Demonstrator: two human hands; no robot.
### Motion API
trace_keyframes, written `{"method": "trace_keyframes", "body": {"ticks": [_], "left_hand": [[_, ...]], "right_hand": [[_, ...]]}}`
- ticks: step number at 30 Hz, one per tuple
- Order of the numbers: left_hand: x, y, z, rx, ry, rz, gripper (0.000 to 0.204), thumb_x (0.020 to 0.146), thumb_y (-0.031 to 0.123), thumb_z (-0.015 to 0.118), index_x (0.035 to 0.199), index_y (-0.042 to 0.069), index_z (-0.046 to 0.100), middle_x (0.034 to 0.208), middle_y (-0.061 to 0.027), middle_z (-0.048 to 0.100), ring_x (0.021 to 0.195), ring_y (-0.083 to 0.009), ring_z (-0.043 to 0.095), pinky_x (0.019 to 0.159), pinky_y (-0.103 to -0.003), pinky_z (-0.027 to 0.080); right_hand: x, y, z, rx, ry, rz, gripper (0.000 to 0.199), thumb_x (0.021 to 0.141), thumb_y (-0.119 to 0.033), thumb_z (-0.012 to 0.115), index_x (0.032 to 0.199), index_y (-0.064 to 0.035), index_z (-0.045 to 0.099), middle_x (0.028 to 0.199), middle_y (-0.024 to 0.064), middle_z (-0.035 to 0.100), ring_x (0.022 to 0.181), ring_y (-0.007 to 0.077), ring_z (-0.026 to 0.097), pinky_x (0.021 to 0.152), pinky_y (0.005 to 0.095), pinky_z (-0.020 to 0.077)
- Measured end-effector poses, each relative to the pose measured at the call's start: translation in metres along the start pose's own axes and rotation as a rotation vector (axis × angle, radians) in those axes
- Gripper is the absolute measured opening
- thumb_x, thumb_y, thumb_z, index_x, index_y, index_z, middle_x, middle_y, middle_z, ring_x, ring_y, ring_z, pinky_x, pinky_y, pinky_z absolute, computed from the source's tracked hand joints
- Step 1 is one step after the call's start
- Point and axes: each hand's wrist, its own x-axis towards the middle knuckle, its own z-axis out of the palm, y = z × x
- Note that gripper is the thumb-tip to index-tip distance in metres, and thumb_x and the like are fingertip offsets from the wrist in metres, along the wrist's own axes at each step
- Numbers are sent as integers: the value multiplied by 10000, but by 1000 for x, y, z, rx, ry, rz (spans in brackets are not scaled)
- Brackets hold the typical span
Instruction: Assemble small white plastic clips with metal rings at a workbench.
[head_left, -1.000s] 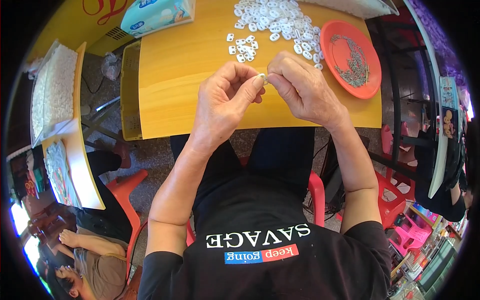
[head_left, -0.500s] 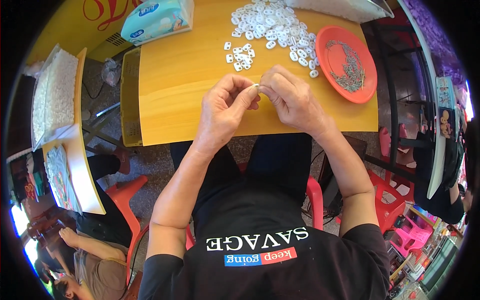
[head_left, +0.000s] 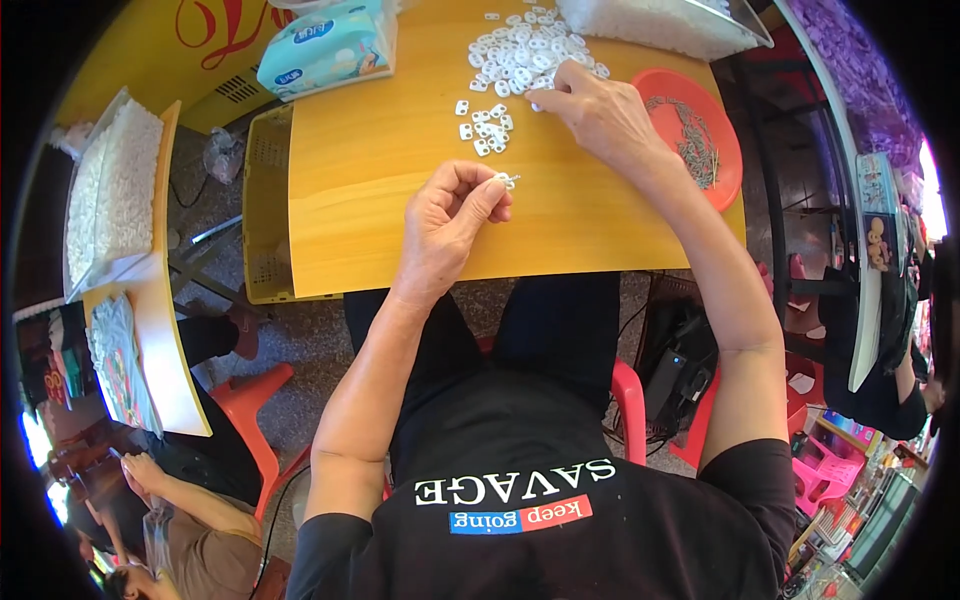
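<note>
My left hand [head_left: 450, 215] is closed in a pinch above the near middle of the table. Between its thumb and index finger is a small white plastic piece [head_left: 505, 181] with a thin metal pin poking out to the right. My right hand [head_left: 605, 112] reaches to the near right side of a heap of white two-holed oval pieces [head_left: 510, 62]. Its fingers bend together at the edge of the heap, with a white piece at the fingertips, partly hidden. Between the hands and the heap lies a small cluster of white pieces [head_left: 490, 130].
A red plate [head_left: 727, 150] of metal pins stands right of my right forearm. Behind it is a clear bin of white pieces [head_left: 660, 22]. A tissue pack [head_left: 335, 50] sits at the table's far left. Another person [head_left: 190, 500] sits at lower left; a yellow crate [head_left: 268, 200] adjoins the table.
My right hand has left the piece at my left fingertips and moved away, up to the heap. My left hand keeps its hold, and the pin now shows.
</note>
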Motion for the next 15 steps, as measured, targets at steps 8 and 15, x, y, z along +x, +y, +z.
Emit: {"method": "trace_keyframes", "body": {"ticks": [8, 15], "left_hand": [[1, -1, -2, -77, 14, 5, 121, 965, 122, 620, 980, 4, 599, 845, -43, 642, 758, -102, 607, 724, -233, 497], [1, 6, 5, -135, 95, -48, 122, 962, 125, 621, 983, 8, 591, 844, -51, 642, 745, -113, 605, 713, -243, 490]], "right_hand": [[-10, -20, -2, 307, 35, 97, 142, 875, -137, 677, 1009, -92, 693, 886, 58, 620, 678, 199, 610, 603, 319, 498], [-22, -66, -21, 1595, 4, 829, 291, 925, -184, 686, 1138, 12, 657, 922, 25, 656, 668, 63, 551, 615, 208, 480]]}}
